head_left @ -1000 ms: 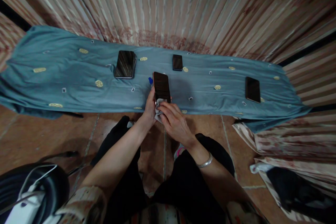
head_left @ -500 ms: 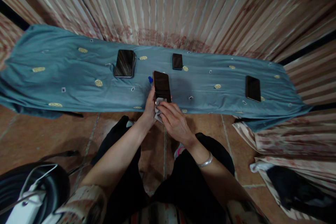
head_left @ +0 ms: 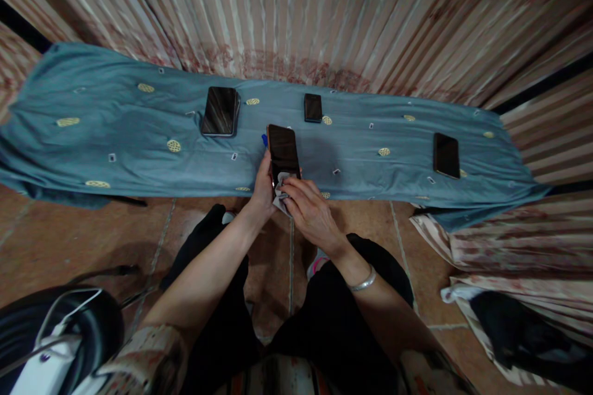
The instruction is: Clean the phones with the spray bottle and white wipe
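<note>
A dark smartphone (head_left: 283, 148) is tilted up over the front edge of the cloth-covered table, its black screen toward me. My left hand (head_left: 264, 188) grips it from the left side and below. A crumpled light grey cloth (head_left: 282, 188) lies against the lower end of the screen, pinched in the fingers of my right hand (head_left: 311, 208). Part of the cloth hangs below the phone. Just behind the phone's left edge a small blue object (head_left: 264, 140) peeks out, mostly hidden.
On the blue patterned tablecloth (head_left: 352, 142) lie a stack of dark tablet-like devices (head_left: 221, 111), a small black box-like item (head_left: 312, 108) and another dark phone (head_left: 446, 155). A pleated curtain (head_left: 278, 12) hangs behind. A white power strip (head_left: 45, 365) sits on a black stool (head_left: 99, 327).
The phone and my left hand have shifted slightly left. My right hand still presses the cloth near the phone's lower end, with its fingers moved a little.
</note>
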The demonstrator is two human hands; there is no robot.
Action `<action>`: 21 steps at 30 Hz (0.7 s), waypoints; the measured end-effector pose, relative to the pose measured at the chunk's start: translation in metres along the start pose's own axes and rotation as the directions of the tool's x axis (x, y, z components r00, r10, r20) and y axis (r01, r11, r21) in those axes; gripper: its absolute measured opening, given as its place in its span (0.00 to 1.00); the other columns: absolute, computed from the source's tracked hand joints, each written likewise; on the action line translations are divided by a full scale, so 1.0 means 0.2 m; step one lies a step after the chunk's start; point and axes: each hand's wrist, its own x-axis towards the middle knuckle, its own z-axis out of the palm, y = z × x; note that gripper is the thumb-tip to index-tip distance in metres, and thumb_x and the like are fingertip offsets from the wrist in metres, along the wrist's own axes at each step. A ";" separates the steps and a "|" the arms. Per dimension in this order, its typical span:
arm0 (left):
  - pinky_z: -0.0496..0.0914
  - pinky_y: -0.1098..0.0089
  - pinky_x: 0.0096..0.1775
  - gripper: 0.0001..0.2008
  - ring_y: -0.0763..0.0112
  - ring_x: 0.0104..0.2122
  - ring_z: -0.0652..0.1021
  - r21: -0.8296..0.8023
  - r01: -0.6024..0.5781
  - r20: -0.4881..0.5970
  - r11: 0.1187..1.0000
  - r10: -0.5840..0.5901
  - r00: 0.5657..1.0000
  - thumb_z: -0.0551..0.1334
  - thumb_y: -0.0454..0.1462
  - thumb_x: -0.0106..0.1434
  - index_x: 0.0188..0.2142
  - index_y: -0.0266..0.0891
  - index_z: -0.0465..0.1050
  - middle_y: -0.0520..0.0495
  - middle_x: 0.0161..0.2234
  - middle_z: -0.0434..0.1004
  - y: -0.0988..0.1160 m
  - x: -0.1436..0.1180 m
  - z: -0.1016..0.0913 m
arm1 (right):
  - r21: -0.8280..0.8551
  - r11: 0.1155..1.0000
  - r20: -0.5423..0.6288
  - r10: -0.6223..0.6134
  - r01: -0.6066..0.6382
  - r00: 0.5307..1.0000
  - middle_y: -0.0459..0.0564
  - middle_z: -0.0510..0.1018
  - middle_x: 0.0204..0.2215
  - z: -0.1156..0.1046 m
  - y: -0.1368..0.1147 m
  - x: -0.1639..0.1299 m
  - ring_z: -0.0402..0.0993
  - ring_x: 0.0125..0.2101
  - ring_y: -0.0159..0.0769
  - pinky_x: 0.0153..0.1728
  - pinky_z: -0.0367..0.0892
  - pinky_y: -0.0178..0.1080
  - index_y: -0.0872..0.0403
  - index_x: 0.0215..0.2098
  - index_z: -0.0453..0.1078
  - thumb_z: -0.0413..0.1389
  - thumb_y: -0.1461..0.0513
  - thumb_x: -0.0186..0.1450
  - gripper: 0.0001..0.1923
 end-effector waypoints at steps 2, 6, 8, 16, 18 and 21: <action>0.81 0.63 0.40 0.26 0.57 0.39 0.87 -0.004 0.006 -0.002 1.000 -0.006 1.000 0.51 0.51 0.76 0.45 0.37 0.81 0.42 0.34 0.86 0.00 0.00 0.00 | 0.001 1.000 0.006 0.003 -0.003 1.000 0.57 0.82 0.54 0.00 0.00 0.00 0.77 0.55 0.44 0.61 0.74 0.51 0.53 0.55 0.77 0.49 0.64 0.78 0.16; 0.81 0.63 0.39 0.25 0.57 0.38 0.86 -0.009 0.015 0.015 1.000 -0.015 1.000 0.54 0.53 0.75 0.47 0.38 0.82 0.43 0.34 0.86 0.01 -0.01 0.00 | -0.008 1.000 0.027 0.030 -0.030 0.999 0.57 0.81 0.55 0.00 0.00 0.01 0.77 0.55 0.45 0.62 0.74 0.52 0.52 0.56 0.77 0.48 0.63 0.78 0.17; 0.81 0.64 0.39 0.26 0.58 0.37 0.86 -0.015 0.018 0.018 1.000 -0.018 1.000 0.53 0.54 0.74 0.47 0.38 0.82 0.43 0.33 0.86 0.01 -0.01 0.00 | -0.014 0.999 0.026 0.039 -0.038 0.999 0.57 0.81 0.55 0.00 0.01 0.01 0.77 0.55 0.45 0.61 0.74 0.53 0.52 0.56 0.77 0.47 0.64 0.78 0.18; 0.81 0.63 0.40 0.26 0.56 0.38 0.86 -0.024 0.022 0.015 0.999 -0.021 1.000 0.55 0.55 0.74 0.45 0.38 0.82 0.42 0.34 0.86 0.01 0.00 -0.01 | -0.049 0.999 -0.051 -0.018 0.016 0.999 0.58 0.82 0.53 0.00 0.03 0.00 0.79 0.53 0.45 0.58 0.76 0.49 0.55 0.54 0.77 0.48 0.63 0.78 0.16; 0.81 0.63 0.40 0.26 0.57 0.38 0.86 -0.020 0.020 0.000 1.000 -0.020 1.000 0.53 0.54 0.75 0.46 0.37 0.82 0.42 0.34 0.86 0.01 -0.01 0.00 | -0.039 0.999 -0.034 -0.011 0.010 0.999 0.58 0.82 0.54 0.01 0.01 0.00 0.78 0.54 0.44 0.59 0.75 0.49 0.54 0.54 0.77 0.49 0.63 0.78 0.16; 0.81 0.63 0.40 0.28 0.58 0.37 0.86 -0.012 0.031 -0.012 0.999 -0.031 0.999 0.49 0.52 0.77 0.47 0.36 0.82 0.43 0.32 0.86 0.02 -0.02 0.02 | -0.031 0.999 -0.011 0.017 -0.017 1.000 0.57 0.82 0.54 0.01 0.00 0.00 0.78 0.54 0.45 0.60 0.74 0.50 0.52 0.54 0.77 0.49 0.63 0.78 0.16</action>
